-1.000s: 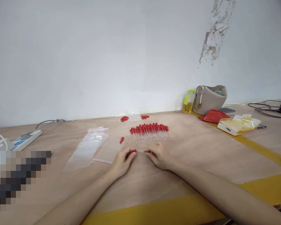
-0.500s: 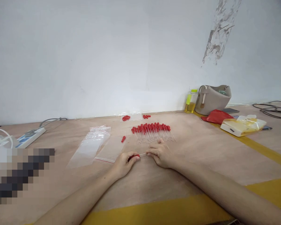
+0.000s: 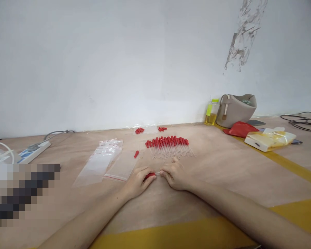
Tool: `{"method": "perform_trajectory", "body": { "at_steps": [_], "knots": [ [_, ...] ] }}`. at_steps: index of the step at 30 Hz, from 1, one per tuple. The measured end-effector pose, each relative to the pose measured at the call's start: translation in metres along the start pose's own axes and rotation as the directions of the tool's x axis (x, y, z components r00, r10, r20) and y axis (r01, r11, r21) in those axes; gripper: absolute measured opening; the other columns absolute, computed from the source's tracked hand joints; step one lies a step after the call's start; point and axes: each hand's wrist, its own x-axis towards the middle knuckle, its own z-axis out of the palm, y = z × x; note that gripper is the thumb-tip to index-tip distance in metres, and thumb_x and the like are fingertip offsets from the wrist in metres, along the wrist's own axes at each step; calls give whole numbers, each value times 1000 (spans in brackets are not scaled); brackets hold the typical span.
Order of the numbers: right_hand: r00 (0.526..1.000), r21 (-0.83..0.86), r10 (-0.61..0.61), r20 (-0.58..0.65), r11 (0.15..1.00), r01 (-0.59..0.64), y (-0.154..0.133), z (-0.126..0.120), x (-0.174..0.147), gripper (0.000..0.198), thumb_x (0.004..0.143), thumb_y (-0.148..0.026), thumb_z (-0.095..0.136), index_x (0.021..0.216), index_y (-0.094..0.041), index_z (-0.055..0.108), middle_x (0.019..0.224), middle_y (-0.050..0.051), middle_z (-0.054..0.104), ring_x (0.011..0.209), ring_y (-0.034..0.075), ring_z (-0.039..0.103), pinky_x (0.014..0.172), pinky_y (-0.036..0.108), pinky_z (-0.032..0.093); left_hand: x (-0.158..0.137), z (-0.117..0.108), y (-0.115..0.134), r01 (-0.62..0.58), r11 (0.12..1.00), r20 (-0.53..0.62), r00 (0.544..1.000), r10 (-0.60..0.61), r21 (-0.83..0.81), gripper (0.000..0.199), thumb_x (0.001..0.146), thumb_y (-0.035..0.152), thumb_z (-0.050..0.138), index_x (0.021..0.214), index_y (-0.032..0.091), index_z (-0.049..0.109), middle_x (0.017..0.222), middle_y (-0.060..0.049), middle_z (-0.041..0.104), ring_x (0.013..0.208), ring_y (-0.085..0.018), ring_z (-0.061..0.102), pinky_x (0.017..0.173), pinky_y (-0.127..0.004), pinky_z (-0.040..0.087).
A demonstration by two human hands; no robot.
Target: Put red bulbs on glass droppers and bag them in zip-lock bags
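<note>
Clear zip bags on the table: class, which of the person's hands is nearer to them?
Left. The left hand is close by the right side of the clear zip bags; the right hand is farther right, past the left one.

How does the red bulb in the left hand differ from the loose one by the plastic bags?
The held bulb is gripped and partly hidden by the left hand; the loose bulb lies untouched. The held bulb meets a clear tube that the right hand pinches; the loose bulb shows none. Both are red.
</note>
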Motion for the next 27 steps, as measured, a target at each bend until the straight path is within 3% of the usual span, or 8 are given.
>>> {"method": "perform_trajectory", "body": {
  "at_steps": [4,7,11,14,19,23,27],
  "knots": [
    [1000,-3,-3,10,1000,3,-5,-7,1,25,85,-20,35,73,-17,56,70,2,62,63,12,51,69,28,29,4,-10,-3,-36,998,6,999,36,42,23,87,29,38,89,18,58,80,-4,58,75,-16,53,69,-26,42],
    [999,55,36,4,998,-37,-6,-12,-1,20,83,-19,38,83,-18,58,79,4,64,73,14,54,70,27,33,6,-22,-13,-39,997,-74,996,44,70,24,84,33,44,101,20,56,95,-5,58,89,-18,52,82,-31,40],
    [955,248,293,49,923,-296,8,-11,4,18,80,-19,41,74,-16,58,70,4,64,62,13,55,58,23,37,7,-34,-41,146,979,-234,966,-110,141,29,87,32,37,105,20,55,103,-7,55,99,-20,48,89,-36,36],
    [881,371,450,148,800,-471,25,-8,24,23,78,-25,41,65,-15,57,60,3,62,51,10,54,49,20,36,7,-36,-62,243,948,-191,960,-205,207,33,86,34,36,108,19,57,110,-9,51,106,-23,45,91,-38,35],
    [798,176,602,14,785,-594,28,-4,73,26,72,-29,48,51,-17,57,59,4,62,62,15,58,55,22,38,6,-28,-76,256,934,-54,967,-251,247,38,87,38,34,117,23,51,122,-9,46,113,-24,41,95,-40,32],
    [699,46,715,-33,699,-713,23,13,104,21,70,-33,49,64,-18,63,75,8,65,75,21,60,59,27,41,5,-24,-77,245,943,-58,969,-238,224,41,87,39,33,116,18,52,121,-10,49,111,-22,45,96,-37,33],
    [668,11,743,-41,669,-743,30,29,114,29,73,-40,48,79,-17,64,84,11,65,82,24,60,64,30,42,5,-23,-75,222,953,-103,973,-205,204,35,86,36,36,108,18,57,114,-7,56,105,-20,50,93,-35,36]
  ]
}}
